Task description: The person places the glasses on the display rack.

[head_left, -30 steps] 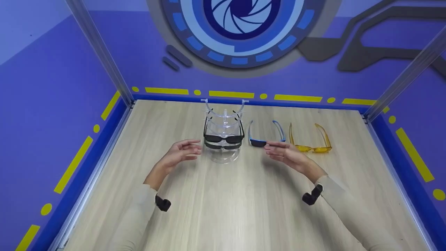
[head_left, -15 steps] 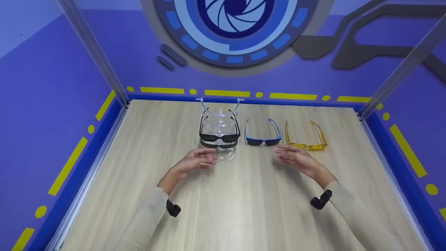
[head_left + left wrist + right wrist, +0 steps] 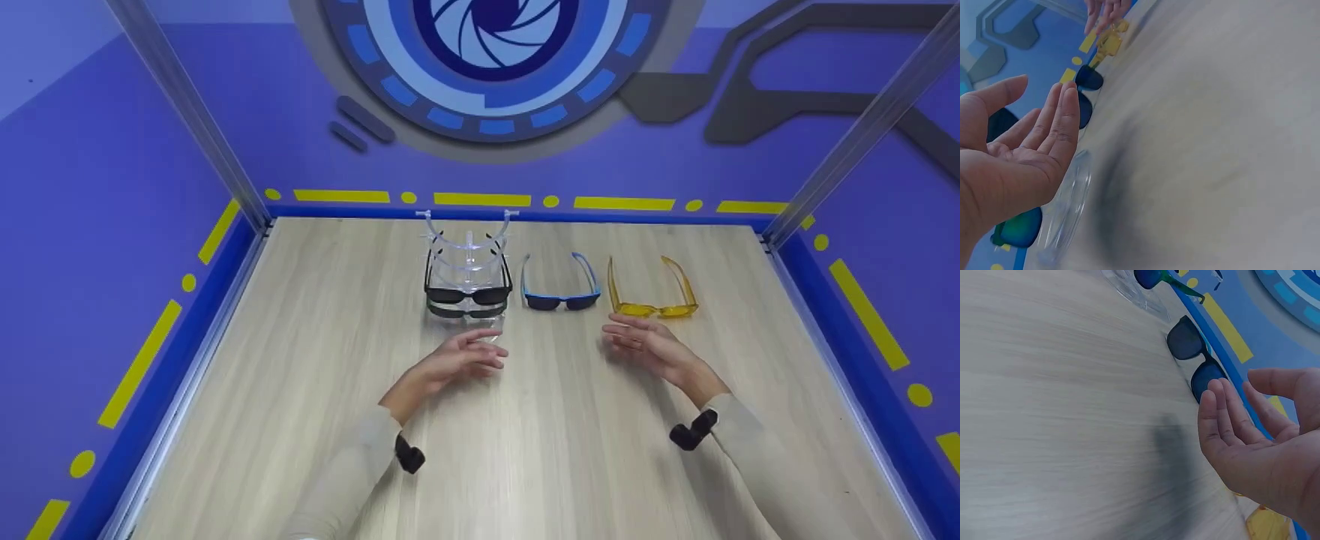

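Left hand [image 3: 456, 360] and right hand [image 3: 654, 350], loosely outstretched
Clear stand [image 3: 470, 267] beyond the first, yellow glasses [image 3: 677, 310] by the other.

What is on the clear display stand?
The clear display stand bears black sunglasses, with a second dark pair just below. In the head view, the left hand covers part of the stand's base.

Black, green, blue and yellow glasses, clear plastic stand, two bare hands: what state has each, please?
Clear plastic tiered stand: upright, holding two pairs.
Upper black-framed sunglasses: on stand, unfolded.
Lower green-framed sunglasses: on stand, unfolded.
Blue-framed dark-lensed sunglasses: on light wooden table, unfolded.
Translucent yellow glasses: on table, unfolded.
Bare left hand: relaxed, holding nothing.
Bare right hand: relaxed, holding nothing.
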`<state>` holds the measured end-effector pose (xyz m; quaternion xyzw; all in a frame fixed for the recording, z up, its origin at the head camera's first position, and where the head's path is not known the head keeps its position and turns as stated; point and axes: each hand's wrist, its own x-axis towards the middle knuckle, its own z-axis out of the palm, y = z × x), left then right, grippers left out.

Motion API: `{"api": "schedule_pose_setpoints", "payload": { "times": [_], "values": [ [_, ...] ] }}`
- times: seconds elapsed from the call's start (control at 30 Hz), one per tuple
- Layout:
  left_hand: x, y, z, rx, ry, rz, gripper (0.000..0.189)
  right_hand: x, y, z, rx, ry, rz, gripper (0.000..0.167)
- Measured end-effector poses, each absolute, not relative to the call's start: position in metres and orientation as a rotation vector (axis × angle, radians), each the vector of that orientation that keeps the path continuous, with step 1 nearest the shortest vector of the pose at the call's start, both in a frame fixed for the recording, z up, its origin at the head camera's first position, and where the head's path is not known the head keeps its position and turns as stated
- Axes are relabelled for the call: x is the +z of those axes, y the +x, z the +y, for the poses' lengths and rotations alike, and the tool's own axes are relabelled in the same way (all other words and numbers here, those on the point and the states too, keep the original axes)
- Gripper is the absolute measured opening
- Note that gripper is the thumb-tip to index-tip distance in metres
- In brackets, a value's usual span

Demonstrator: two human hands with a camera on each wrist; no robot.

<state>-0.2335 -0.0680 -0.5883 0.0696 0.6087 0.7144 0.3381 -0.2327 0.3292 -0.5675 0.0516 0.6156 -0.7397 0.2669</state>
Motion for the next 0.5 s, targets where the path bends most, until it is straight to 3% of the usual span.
{"api": "schedule_pose_setpoints", "payload": {
  "times": [0.5],
  "values": [
    [-0.606,-0.258,0.001,1.986,0.028,1.458,0.075,-0.582,-0.252,0.311,-1.962,0.199,1.682,0.063]
  ]
}}
